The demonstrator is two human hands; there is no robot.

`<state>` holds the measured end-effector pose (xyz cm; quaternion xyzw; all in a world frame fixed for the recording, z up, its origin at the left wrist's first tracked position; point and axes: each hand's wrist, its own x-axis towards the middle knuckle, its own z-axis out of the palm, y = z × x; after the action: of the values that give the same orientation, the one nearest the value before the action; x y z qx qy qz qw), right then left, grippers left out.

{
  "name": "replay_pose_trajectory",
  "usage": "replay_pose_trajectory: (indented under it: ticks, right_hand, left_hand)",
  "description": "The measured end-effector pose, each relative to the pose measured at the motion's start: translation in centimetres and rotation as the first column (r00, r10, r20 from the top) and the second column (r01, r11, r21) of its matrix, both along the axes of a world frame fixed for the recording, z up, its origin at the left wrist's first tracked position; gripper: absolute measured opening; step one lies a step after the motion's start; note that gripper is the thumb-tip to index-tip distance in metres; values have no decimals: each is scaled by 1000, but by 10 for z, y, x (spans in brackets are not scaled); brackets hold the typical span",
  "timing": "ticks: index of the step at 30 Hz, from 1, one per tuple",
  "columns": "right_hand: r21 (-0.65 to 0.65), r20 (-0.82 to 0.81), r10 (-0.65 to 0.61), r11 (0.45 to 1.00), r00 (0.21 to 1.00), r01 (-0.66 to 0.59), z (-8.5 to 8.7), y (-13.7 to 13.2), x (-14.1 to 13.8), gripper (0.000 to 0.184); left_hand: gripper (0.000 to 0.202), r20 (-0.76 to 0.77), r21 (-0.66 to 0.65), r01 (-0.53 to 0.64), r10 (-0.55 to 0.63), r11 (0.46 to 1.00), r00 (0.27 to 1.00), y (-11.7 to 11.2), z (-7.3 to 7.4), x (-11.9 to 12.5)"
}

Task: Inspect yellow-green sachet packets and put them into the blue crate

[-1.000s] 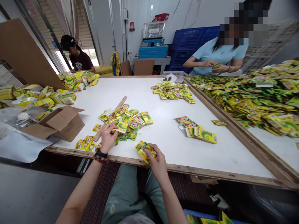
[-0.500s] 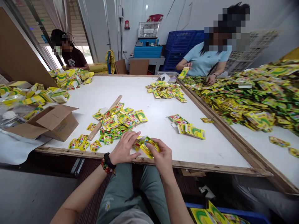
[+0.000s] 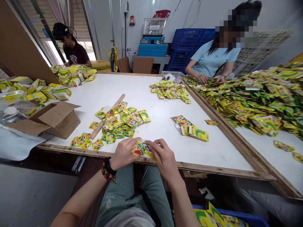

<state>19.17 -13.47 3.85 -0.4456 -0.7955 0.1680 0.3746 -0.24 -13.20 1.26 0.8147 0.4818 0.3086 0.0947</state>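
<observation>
Near the table's front edge, my left hand (image 3: 124,152) is closed on a small printed box (image 3: 137,148) in green, red and yellow. My right hand (image 3: 163,156) pinches a yellow-green sachet (image 3: 148,150) beside the box's right end. Fingers partly cover both things, so I cannot tell whether the sachet is inside the box. Just beyond my left hand lies a pile of yellow and green packets (image 3: 118,123). Several flat yellow boxes (image 3: 197,133) lie to the right of my hands.
A wooden strip (image 3: 96,130) runs beside the near pile. At left stands an open cardboard box (image 3: 66,121). A wooden divider (image 3: 213,116) borders a large heap of sachets (image 3: 255,94) at right. Two people sit across the table. Below is a blue crate (image 3: 251,217) holding yellow packets.
My left hand has gone from spread fingers to gripping the box. My right hand has turned its sachet toward the box. The person at far right has lowered a yellow packet out of sight.
</observation>
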Motion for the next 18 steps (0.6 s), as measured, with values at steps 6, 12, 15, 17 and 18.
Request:
replay_pose_trajectory:
  ticks: [6, 12, 15, 17, 18]
  right_hand:
    - [14, 195, -77, 997, 978, 76, 8, 1, -10, 21]
    - [165, 187, -148, 979, 971, 118, 2, -1, -25, 34]
    - [204, 189, -113, 976, 975, 73, -7, -4, -29, 41]
    - [197, 256, -142, 976, 956, 92, -13, -6, -32, 43]
    - [203, 281, -171, 972, 944, 116, -16, -7, -33, 43]
  left_hand:
    - [56, -1, 7, 17, -17, 1000, 1000, -11, -9, 11]
    - [57, 264, -11, -24, 26, 1000, 964, -11, -32, 21]
    - [55, 348, -29, -47, 54, 998, 936, -13, -46, 26]
    - [54, 384, -24, -50, 55, 998, 922, -16, -54, 31]
    - [54, 404, -22, -64, 68, 998, 912, -18, -58, 33]
